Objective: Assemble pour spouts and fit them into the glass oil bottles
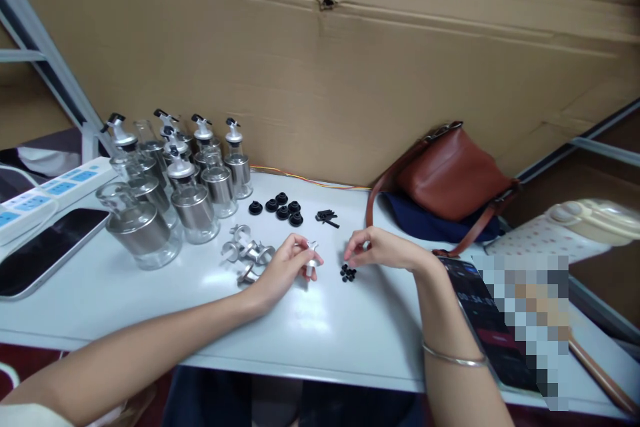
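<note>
My left hand (290,261) is closed around a silver pourer cap (313,255), gripping it between thumb and fingers above the table. My right hand (369,248) hovers just over a little heap of small black stoppers (348,273). Its fingertips are pinched together, and whatever lies between them is too small to make out. Beside my left wrist lies a group of loose silver pourer caps (245,250). Farther back sit several black ribbed plugs (289,209) and a small pile of thin black levers (327,217).
Glass bottles with metal bands (193,210) crowd the left, some topped with pourers. A power strip (55,190) and dark phone (50,247) lie beyond them. On the right are a brown bag (453,173), a dotted tumbler (560,233) and a phone showing a timer (483,310). Cardboard (280,73) stands behind.
</note>
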`<state>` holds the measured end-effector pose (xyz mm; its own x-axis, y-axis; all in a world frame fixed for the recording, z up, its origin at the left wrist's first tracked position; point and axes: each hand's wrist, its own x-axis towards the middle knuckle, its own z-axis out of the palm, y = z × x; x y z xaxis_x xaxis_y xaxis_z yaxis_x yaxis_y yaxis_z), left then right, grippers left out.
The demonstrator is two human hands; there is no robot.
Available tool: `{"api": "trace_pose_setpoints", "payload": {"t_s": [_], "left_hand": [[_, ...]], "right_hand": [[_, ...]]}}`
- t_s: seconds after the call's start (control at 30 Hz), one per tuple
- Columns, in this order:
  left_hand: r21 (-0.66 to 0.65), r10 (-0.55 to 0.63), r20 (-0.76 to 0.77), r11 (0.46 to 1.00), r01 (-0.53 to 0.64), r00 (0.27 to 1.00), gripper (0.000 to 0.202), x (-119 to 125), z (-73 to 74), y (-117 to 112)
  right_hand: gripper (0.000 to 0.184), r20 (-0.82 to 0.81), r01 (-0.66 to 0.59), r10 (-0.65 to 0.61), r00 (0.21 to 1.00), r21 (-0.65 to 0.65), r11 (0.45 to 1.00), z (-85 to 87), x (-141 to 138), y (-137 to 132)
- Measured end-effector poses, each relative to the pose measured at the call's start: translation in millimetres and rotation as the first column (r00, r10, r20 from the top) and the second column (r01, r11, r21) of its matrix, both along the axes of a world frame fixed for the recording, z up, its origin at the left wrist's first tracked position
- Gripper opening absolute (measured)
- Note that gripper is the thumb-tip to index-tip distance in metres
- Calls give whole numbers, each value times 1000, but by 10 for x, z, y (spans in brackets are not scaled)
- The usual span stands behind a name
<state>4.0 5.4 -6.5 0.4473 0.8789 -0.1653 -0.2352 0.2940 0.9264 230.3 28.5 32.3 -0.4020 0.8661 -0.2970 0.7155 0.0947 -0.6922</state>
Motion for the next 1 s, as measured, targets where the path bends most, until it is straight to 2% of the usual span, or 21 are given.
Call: {"api": "trace_pose_setpoints", "payload": {"t_s": [0.27, 0.6, 0.7, 0.83, 1.0], "left_hand": [[15, -32, -45, 999, 33, 998, 21, -9, 52, -17], [18, -40, -50, 999, 41, 998, 20, -14, 52, -13], [14, -51, -49, 999, 52, 998, 19, -19, 53, -15], [17, -55, -61, 998, 57, 997, 18, -18, 52, -15], [26, -61, -62, 998, 62, 996, 21, -14, 38, -9]], "right_hand": [[13, -34, 0, -2, 999, -42, 999, -86, -39, 37], [7, -82, 93, -86, 993, 80, 992, -83, -116, 23], [11, -153, 105, -91, 984, 85, 991, -33, -172, 0], [20, -346, 66, -56, 937, 18, 998, 28, -246, -23], [33, -495, 131, -131, 859, -34, 991, 42, -326, -22]]}}
